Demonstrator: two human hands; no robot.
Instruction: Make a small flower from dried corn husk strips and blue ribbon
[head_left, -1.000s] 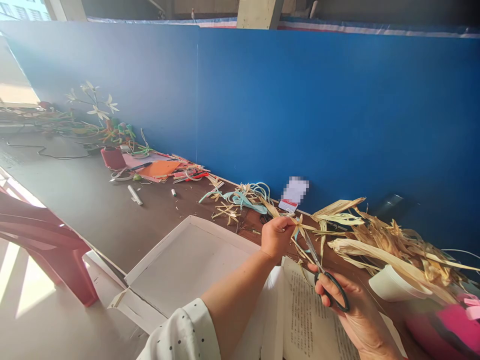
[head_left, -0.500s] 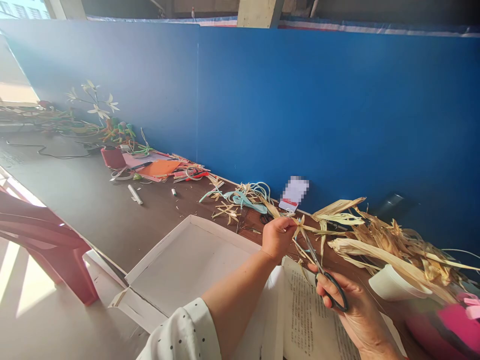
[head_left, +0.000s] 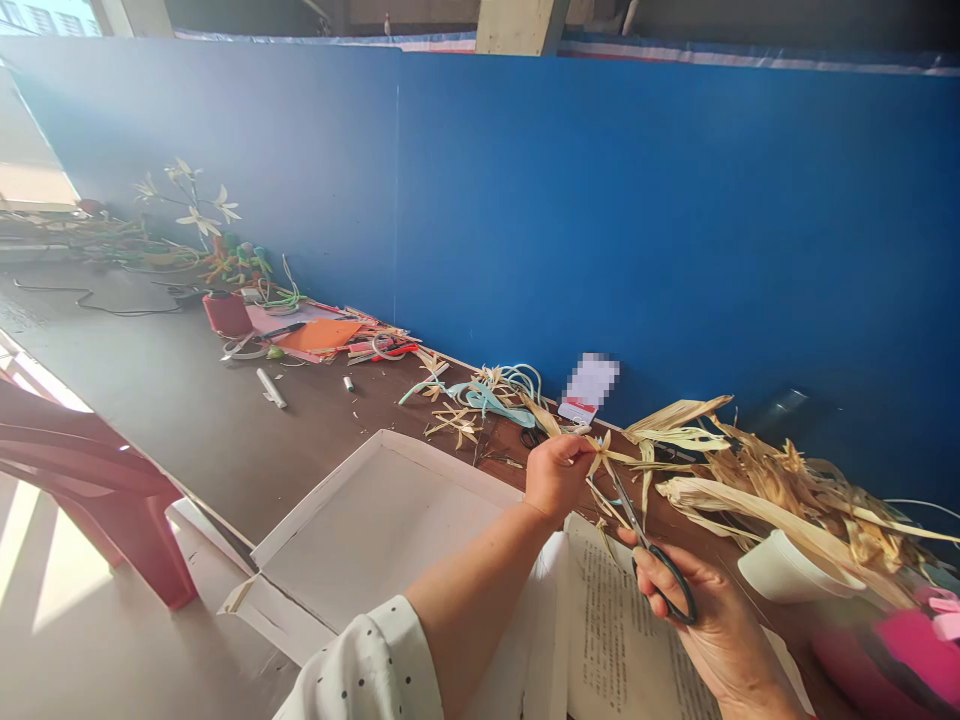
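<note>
My left hand (head_left: 553, 478) is closed in a pinch on a small corn husk flower (head_left: 601, 454) with pale, pointed petals. In my right hand (head_left: 701, 610) is a pair of scissors (head_left: 664, 575) with black handles, fingers wrapped through the loops. The blades point up and left, and their tips reach the flower's lower petals. Below the hands lies a printed sheet (head_left: 607, 640). Dried corn husks (head_left: 802, 480) are heaped to the right of the flower, beside a white cup (head_left: 795, 568) tipped among them.
An open white box lid (head_left: 390, 520) lies left of my arm. Cut husk flowers (head_left: 457, 425) and light-blue cord (head_left: 525, 378) sit along the blue partition (head_left: 600, 200). Further left are a red thread spool (head_left: 227, 314), orange paper (head_left: 322, 336) and a pink chair (head_left: 112, 480).
Hardly anything differs. Both hands, the scissors and the flower keep nearly the same place; the view has shifted very slightly.
</note>
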